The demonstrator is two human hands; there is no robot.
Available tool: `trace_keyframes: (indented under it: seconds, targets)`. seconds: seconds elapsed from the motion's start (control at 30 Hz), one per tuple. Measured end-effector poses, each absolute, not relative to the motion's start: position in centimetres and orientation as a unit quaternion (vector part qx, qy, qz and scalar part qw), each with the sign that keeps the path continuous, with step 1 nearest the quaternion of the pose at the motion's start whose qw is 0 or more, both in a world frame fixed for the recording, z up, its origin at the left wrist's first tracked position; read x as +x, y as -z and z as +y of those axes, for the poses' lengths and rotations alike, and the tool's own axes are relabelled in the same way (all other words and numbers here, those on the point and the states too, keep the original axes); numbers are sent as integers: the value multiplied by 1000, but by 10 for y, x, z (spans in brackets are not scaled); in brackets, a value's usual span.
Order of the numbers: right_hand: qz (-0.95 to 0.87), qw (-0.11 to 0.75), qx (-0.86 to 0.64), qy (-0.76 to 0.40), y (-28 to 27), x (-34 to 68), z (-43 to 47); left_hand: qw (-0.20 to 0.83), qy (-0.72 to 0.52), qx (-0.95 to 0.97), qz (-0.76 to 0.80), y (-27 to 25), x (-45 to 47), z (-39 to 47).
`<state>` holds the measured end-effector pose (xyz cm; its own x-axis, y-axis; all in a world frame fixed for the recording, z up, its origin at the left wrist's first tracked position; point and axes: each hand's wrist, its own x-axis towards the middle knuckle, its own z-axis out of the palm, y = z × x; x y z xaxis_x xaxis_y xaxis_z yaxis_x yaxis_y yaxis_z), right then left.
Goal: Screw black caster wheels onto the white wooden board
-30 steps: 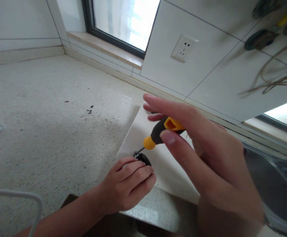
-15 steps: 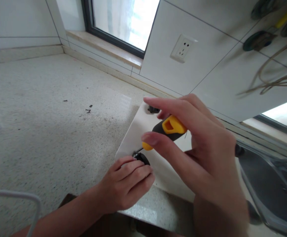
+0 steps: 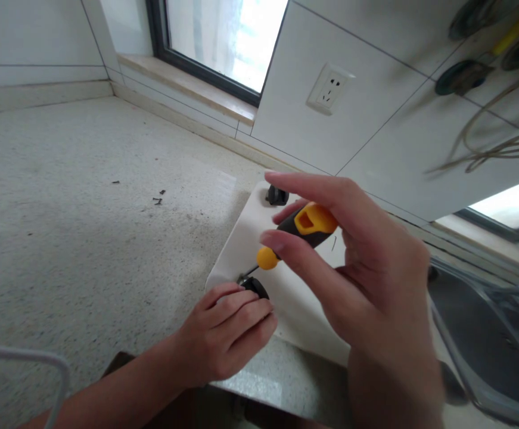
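Observation:
A screwdriver (image 3: 317, 225) with a yellow and black handle rests in my right hand (image 3: 366, 262), its butt toward the palm. The thumb lies along the handle while the index finger is stretched out above it. Its thin shaft slants down to the metal base of a black caster wheel (image 3: 255, 287), where the tip is too small to make out. My left hand (image 3: 232, 333) has its fingers curled over that wheel, hiding part of it. Both sit on a white board (image 3: 236, 250) near its left corner. A second black caster wheel (image 3: 277, 195) stands at the board's far corner.
Several small dark screws (image 3: 158, 201) lie on the speckled countertop (image 3: 84, 250) to the left. A white cable (image 3: 22, 353) crosses the lower left. At the right is a metal sink (image 3: 474, 333). The tiled wall behind carries a socket (image 3: 331, 89) beside a window.
My right thumb has slid slightly up the handle, showing more of the yellow collar. The far caster wheel is less covered by my fingers. My left hand stays on the near wheel.

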<state>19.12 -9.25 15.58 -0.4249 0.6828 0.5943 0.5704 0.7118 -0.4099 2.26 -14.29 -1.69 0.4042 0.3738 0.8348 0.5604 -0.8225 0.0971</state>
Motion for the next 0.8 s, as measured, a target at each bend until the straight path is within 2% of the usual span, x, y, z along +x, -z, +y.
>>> trace_keyframes:
  seconds: [0.1,0.2,0.27,0.4,0.57,0.73,0.8]
  targets:
    - [-829,406,-383,-25,-156,191,-90,105,476,-826,-284,17,23,-143]
    - [-863,350,-338,-135,-160,197,-89,105,477,-827,-280,17,23,-143]
    - [-865,347,-325,-160,-161,199,-89,100,475,-829,-277,16,23,-144]
    - [-853,388,-347,-51,-159,196,-91,95,484,-824,-279,12,24,-143]
    - [-882,314,-311,-166,-162,198,-91,89,486,-825,-275,12,24,-143]
    - [-863,362,-348,-45,-161,197,-91,89,481,-828,-274,15,23,-144]
    - [-871,336,-344,-98,-164,199,-92,85,482,-828,-273,16,23,-144]
